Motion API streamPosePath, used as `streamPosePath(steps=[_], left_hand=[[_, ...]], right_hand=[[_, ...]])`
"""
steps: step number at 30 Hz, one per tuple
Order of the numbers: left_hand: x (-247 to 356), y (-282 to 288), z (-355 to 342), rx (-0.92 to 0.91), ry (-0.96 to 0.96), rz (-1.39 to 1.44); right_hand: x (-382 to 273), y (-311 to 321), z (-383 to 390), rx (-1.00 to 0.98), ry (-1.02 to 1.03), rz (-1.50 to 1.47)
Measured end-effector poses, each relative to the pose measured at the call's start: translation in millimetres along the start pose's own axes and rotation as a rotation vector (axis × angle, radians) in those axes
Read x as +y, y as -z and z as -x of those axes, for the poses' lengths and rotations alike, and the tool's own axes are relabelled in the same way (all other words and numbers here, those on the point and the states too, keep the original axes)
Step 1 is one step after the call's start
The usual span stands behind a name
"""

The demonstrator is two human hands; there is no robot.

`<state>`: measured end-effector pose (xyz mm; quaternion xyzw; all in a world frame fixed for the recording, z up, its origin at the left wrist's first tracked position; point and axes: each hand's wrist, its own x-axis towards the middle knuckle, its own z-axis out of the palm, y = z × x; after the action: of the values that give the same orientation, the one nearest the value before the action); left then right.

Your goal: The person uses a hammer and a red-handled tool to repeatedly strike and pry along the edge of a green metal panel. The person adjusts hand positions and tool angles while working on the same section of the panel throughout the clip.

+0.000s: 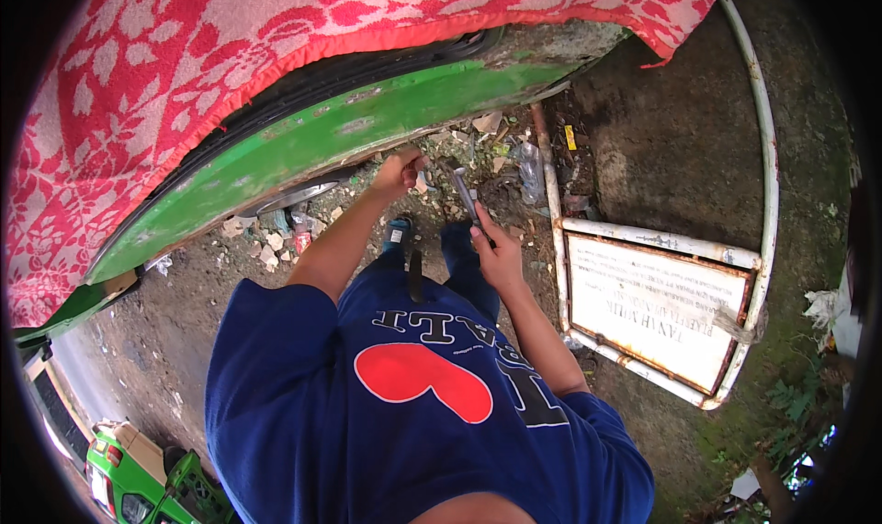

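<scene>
My right hand [497, 256] is wrapped round the lower end of a long, slim grey metal tool [461, 190]. It points up and away toward the rubble, and its exact kind I cannot make out. To its left, my left hand [399, 174] is closed with curled fingers, just beside the lower edge of a green vehicle body [367, 111]. Whether anything is inside those fingers is hidden. Scuffs and bare patches mark the green paint. Over the vehicle hangs a red and pink leaf-patterned cloth [211, 65].
Broken chips and litter [269, 248] lie on the dirt below the vehicle. A rusty white pipe frame with a sign board [654, 308] stands at my right. Beyond my hands lies a clear plastic wrapper [531, 173]. Another green vehicle [138, 473] is at the lower left.
</scene>
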<state>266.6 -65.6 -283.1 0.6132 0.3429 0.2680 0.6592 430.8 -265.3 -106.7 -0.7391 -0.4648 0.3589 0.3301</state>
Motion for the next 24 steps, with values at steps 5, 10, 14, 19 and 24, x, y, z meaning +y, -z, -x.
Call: streamPosePath(steps=[5, 10, 14, 19, 24], left_hand=[[10.7, 0.8, -1.9, 0.097, -0.252, -0.3], [12.1, 12.3, 0.5, -0.014, 0.177, -0.002], [6.9, 9.6, -1.1, 0.02, 0.043, -0.144], [5.7, 9.2, -8.2, 0.109, -0.321, -0.414], [0.7, 8.3, -5.3, 0.1, -0.271, -0.396]], right_hand=[[7.1, -3.1, 7.3, -0.006, -0.013, -0.013], [-2.0, -1.9, 10.6, -0.065, -0.073, 0.012], [-0.9, -7.0, 11.3, -0.014, 0.073, 0.008], [-22.8, -7.2, 9.5, 0.021, 0.176, -0.036], [-22.1, -6.2, 4.4, 0.001, 0.163, -0.044]])
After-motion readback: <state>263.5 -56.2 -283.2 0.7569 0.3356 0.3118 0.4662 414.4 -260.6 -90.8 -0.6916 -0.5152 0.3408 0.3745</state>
